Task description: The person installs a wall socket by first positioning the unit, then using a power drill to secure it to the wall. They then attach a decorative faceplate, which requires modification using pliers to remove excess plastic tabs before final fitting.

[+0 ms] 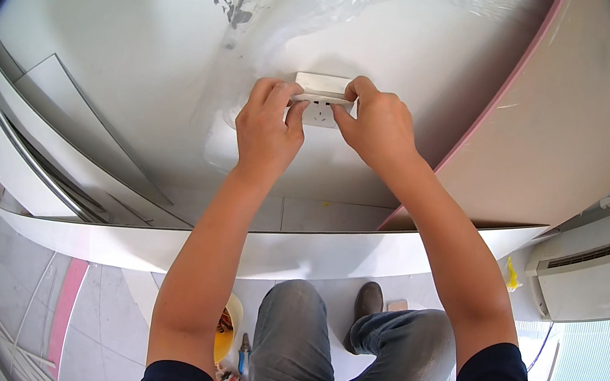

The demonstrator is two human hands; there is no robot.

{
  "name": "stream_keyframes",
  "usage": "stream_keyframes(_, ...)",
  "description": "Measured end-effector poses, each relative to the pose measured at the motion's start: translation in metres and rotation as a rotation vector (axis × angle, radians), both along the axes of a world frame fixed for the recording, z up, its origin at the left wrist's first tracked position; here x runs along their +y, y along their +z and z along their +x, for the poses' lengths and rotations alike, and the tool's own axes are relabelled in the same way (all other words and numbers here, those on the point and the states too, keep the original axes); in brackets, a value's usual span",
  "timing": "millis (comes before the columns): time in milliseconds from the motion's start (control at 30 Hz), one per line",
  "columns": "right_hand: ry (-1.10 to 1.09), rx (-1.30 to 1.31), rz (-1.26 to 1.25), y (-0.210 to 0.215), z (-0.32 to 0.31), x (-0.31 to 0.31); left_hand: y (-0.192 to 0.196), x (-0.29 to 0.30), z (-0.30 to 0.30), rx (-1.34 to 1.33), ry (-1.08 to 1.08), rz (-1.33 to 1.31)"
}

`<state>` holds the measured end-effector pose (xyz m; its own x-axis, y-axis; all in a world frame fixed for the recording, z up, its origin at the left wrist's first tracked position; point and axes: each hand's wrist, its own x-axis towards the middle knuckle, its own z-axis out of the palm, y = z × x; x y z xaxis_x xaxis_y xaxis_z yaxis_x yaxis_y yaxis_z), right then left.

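Observation:
Both of my hands are at a white wall socket (321, 116) with dark slots in its face, set against a pale wall. My left hand (269, 118) pinches its left end between thumb and fingers. At the right end, my right hand (380, 119) grips it with the thumb low on the face and the index finger curled over the top. A white rectangular piece (323, 83) shows just above the slotted face. Whether the two are joined cannot be made out. The fingers partly hide both side edges.
A long white panel edge (312, 251) crosses between me and the wall. Loose panels (87, 118) lean at left; a large pink-edged board (561, 110) stands at right. Below are a yellow bucket (226, 340) with tools and a blue-handled tool (244, 355). An air conditioner (596, 273) sits far right.

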<state>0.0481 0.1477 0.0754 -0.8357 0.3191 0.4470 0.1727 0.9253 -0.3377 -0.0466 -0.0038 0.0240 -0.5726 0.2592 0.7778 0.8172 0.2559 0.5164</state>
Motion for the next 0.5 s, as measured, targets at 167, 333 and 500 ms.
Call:
stream_keyframes(167, -0.042, 0.073, 0.092, -0.007, 0.008, -0.008, -0.001, -0.001, -0.001, -0.01, 0.002, -0.005)
stream_keyframes(333, -0.107, 0.082, 0.02, -0.008, 0.01, -0.01, 0.0, 0.001, 0.0, -0.037, -0.003, -0.011)
stream_keyframes(500, -0.131, 0.037, -0.06, -0.006, 0.008, -0.014, -0.001, -0.001, -0.002, -0.023, -0.026, -0.001)
